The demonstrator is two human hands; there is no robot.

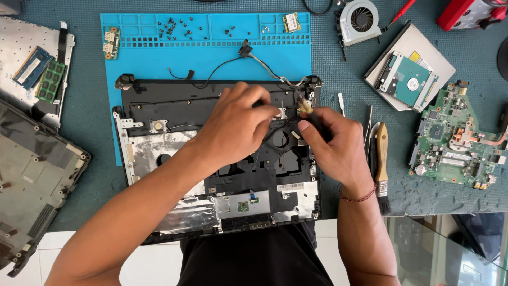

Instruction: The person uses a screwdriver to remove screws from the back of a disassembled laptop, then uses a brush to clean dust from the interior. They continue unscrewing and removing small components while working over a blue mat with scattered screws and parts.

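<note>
An opened black laptop shell [159, 106] with silver foil patches lies on a blue work mat [159, 53]. My left hand [235, 124] rests over its middle, fingers pinched near a small metal part by the right hinge [309, 90]. My right hand [330, 143] grips a dark-handled screwdriver [307, 108], its tip at the hinge area. A thin black cable [222, 66] runs from the shell up over the mat. What my left fingers pinch is too small to tell.
Several loose screws [174, 26] and small boards sit in the mat's trays. A cooling fan [360, 21], a hard drive [407, 79] on a drive tray and a green mainboard [455, 137] lie right. A brush [382, 164] lies beside my right wrist. Memory sticks [42, 77] and a cover [32, 175] lie left.
</note>
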